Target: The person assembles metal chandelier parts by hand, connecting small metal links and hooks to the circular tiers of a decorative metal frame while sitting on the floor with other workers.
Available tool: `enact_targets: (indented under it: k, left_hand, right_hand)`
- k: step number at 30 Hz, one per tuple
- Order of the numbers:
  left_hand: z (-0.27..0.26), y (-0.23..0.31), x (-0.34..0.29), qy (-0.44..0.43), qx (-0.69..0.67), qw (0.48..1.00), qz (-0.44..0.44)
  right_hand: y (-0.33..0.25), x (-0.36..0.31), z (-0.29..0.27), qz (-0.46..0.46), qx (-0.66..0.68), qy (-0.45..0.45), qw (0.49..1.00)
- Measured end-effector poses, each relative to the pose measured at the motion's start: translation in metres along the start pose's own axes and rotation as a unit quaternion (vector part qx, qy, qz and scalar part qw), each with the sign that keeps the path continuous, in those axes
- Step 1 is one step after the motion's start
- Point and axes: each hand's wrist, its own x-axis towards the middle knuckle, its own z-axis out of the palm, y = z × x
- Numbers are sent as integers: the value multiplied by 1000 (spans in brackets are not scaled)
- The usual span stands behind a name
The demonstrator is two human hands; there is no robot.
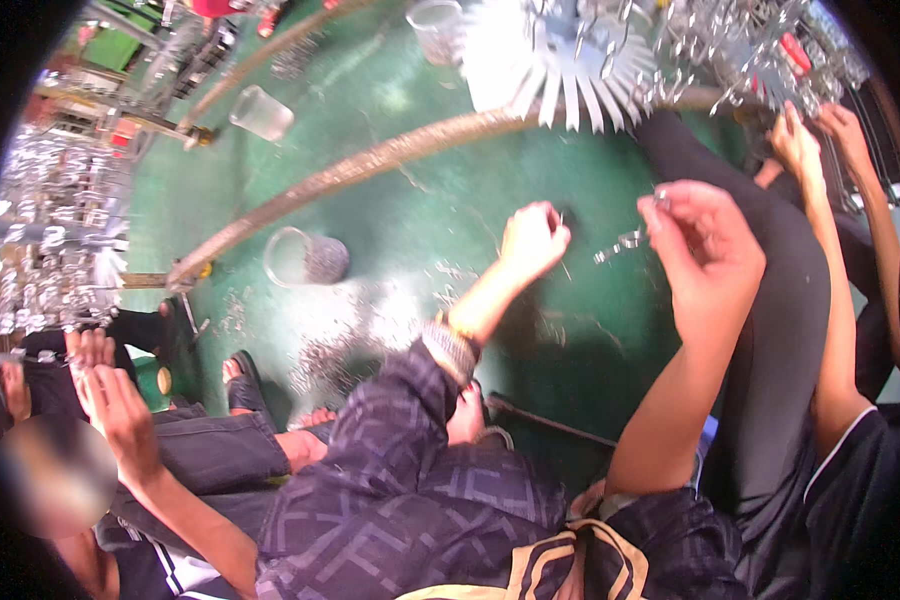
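My right hand (708,240) is raised at the right of the middle. Its thumb and fingers are closed on a small shiny metal hook (627,243), which dangles from the fingertips. To its left, lower over the floor, my left hand (535,242) is pinched shut. A thin glint shows at its fingertips, too small to name. The two hands are apart. Beyond them, at the top, stands a rack hung with many shiny metal hooks (700,60) and a fan of flat white strips (575,75).
A tipped clear tub (305,258) with small grey pieces lies on the green floor (400,230), near scattered metal bits (340,350). A brown bar (370,160) curves across. Another clear tub (262,112) lies farther off. Co-workers' hands reach to racks at left (110,400) and right (795,145).
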Motion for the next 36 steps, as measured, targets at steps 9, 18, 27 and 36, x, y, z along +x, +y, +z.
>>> enact_targets:
  k: [9, 18, 27, 36]
  left_hand:
    - [-146, 89, -69, 37, -300, 949, 94]
    - [-210, 163, -87, 109, -230, 940, 228]
    - [-231, 178, -96, 125, -167, 951, 228]
    - [-236, 189, -95, 140, -166, 956, 197]
  right_hand:
    - [-30, -1, 34, -1, 80, -44, 996]
    - [-67, 1, 59, -39, 102, -107, 988]
    - [-95, 4, 69, -60, 123, -130, 982]
    - [-109, 11, 63, -63, 116, -133, 982]
